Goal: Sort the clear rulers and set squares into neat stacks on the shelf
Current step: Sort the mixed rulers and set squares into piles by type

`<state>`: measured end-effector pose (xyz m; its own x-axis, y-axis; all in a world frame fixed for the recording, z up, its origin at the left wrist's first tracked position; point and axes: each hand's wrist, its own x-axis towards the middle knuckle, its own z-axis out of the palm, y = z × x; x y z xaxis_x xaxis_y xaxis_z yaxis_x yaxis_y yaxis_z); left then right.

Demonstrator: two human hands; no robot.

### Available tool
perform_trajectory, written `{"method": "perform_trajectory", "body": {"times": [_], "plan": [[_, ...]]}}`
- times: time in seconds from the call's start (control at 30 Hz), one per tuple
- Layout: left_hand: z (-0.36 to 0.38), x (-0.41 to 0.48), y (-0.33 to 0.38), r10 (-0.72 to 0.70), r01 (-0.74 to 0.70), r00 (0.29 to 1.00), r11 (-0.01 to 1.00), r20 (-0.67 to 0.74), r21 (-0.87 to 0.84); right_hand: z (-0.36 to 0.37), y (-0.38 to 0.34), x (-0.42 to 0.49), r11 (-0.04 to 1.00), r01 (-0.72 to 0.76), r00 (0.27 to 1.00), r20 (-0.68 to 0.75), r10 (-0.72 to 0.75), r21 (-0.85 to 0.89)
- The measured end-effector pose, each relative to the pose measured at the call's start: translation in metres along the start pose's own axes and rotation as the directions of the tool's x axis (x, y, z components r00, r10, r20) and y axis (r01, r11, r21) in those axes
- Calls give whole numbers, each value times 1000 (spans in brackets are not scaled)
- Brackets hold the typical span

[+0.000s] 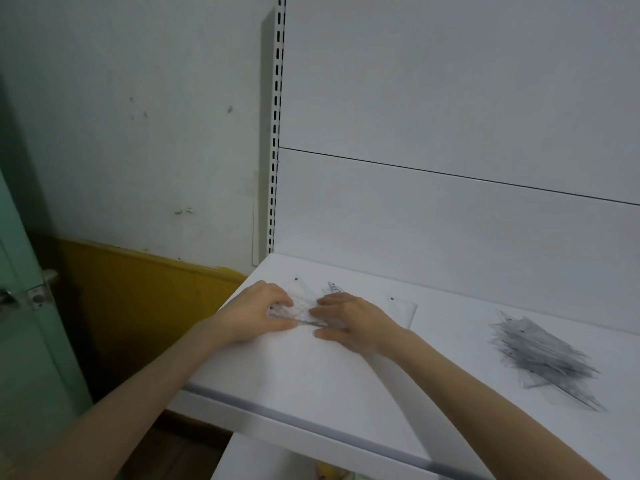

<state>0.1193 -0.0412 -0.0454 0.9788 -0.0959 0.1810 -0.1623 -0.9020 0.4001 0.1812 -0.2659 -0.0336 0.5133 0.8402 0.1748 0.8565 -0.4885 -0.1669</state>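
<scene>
Left grip (256,311) and right grip (349,320) pinch the clear set-square stack (304,310) mid-frame; uneven squeezing could splay the slippery pieces.

Clear glossy plastic rulers (543,355) on a smooth matt white shelf (311,368), perforated painted-metal upright (277,98).
</scene>
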Motion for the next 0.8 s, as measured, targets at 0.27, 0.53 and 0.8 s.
{"method": "perform_trajectory", "body": {"times": [0.27, 0.53, 0.8], "plan": [[-12, -25, 0, 100, -100, 995, 994, 9, 42, 16, -11, -4, 964, 217, 959, -152, -240, -153], [-26, -45, 8, 47, -29, 967, 997, -249, 74, 13, -27, -17, 925, -4, 878, -444, -179, -381], [-26, -28, 34, 63, -86, 906, 996, -418, -35, -2, -11, -63, 923, -104, 820, -557, -130, -369]]}}
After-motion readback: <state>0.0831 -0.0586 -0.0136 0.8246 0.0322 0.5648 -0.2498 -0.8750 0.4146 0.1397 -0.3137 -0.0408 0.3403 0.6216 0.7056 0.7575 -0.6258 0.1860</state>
